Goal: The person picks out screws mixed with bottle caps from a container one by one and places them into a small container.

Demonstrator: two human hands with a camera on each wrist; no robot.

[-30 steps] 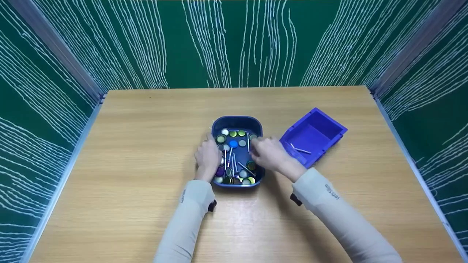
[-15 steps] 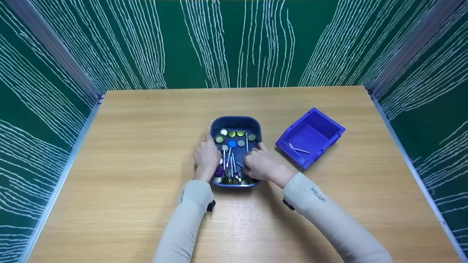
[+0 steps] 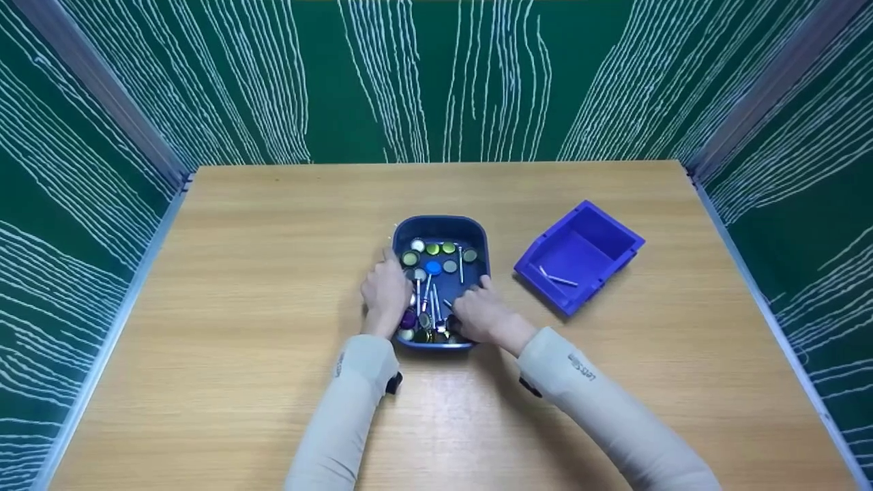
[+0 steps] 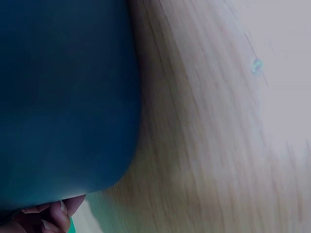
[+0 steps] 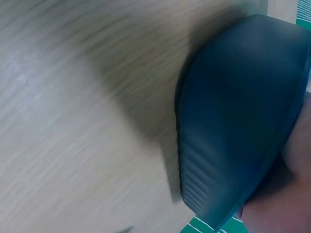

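Note:
A dark blue box (image 3: 440, 225) with rounded corners stands mid-table, holding several bottle caps (image 3: 433, 268) and thin silver nail-like pieces (image 3: 461, 264). My left hand (image 3: 387, 292) grips the box's left side; in the left wrist view its curled fingers (image 4: 59, 213) show at the outer wall. Over the right rim reaches my right hand (image 3: 481, 314), fingers down inside the box near the front right corner. A slanted silver piece (image 3: 448, 304) pokes out beside those fingers. The fingertips are hidden, so whether they pinch anything does not show.
To the right stands a purple-blue open bin (image 3: 593, 239), set at an angle, with a couple of silver pieces (image 3: 559, 279) near its front lip. Green walls (image 3: 436, 82) with white streaks enclose the wooden table (image 3: 273, 273) at the back and sides.
My right hand has moved from the box's upper right rim down and toward me, deeper into the front right part. The left hand stays on the box's left side.

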